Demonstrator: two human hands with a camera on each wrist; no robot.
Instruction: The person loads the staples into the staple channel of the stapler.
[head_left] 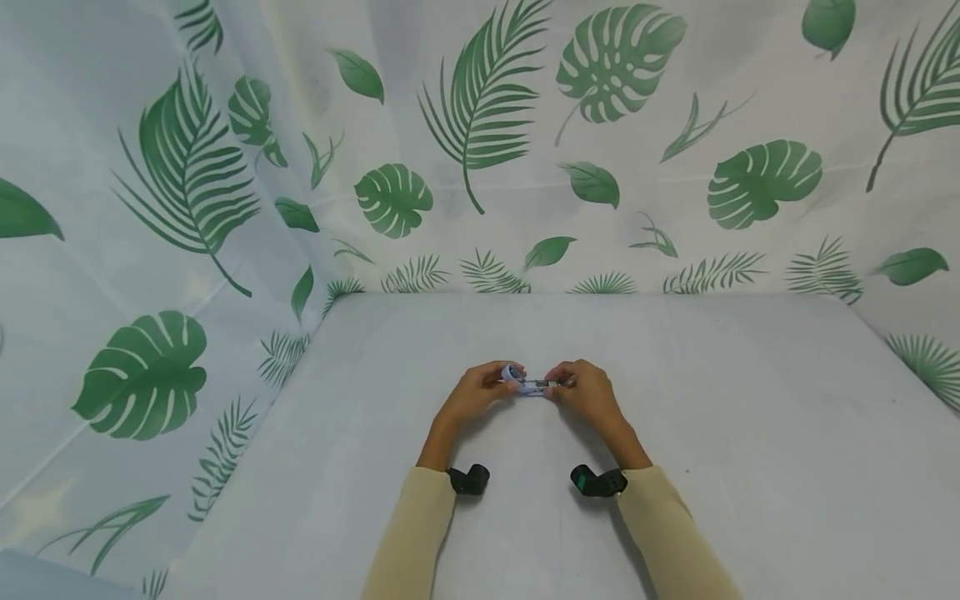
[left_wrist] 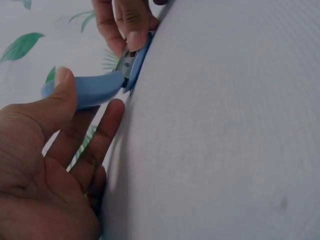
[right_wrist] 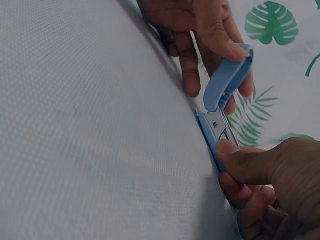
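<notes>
A small light-blue stapler (head_left: 534, 387) is opened up between the two hands, low over the table. My left hand (head_left: 477, 392) pinches its raised top cover (left_wrist: 99, 90) between thumb and fingers, and the other fingers spread below. The cover is swung well back from the metal magazine (right_wrist: 216, 123). At the other end, my right hand (head_left: 591, 390) grips the magazine and the blue base (right_wrist: 206, 131), its thumb (right_wrist: 229, 149) lying on the metal. In the right wrist view the base lies along the table surface. The right fingers hide the far end of the magazine.
A white-covered table (head_left: 720, 400) stretches out around the hands. Behind it and to the left hangs a white curtain (head_left: 517, 208) printed with green leaves. Black wrist cameras (head_left: 470, 480) are strapped on both wrists. A pale blue edge (head_left: 60, 577) shows at the lower left.
</notes>
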